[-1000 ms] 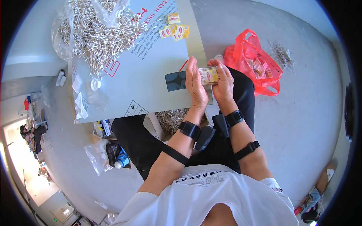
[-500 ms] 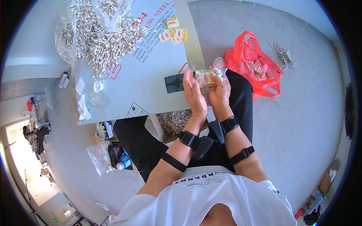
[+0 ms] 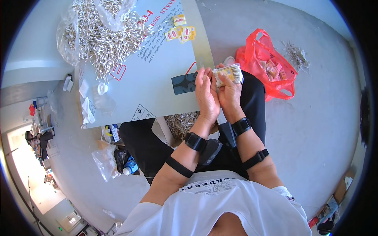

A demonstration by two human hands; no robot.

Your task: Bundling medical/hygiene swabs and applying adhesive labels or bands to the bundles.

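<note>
Hands at table edge, packing a clear packet of small metal pins.
Right hand clenched round packet; left hand flat vs its side, fingers straight, grasping nothing. Keep packet upright & squeezed so pins stay aligned. Beyond packet: red bag w/ filled packets to its right; clear bag of loose pins far left on table.

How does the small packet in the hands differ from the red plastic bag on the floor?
The small packet is clear, tightly filled and held up by the right hand; the red plastic bag is larger, coloured, loose and open, lying on the floor. The left hand touches only the packet. Both are plastic and hold small items.
</note>
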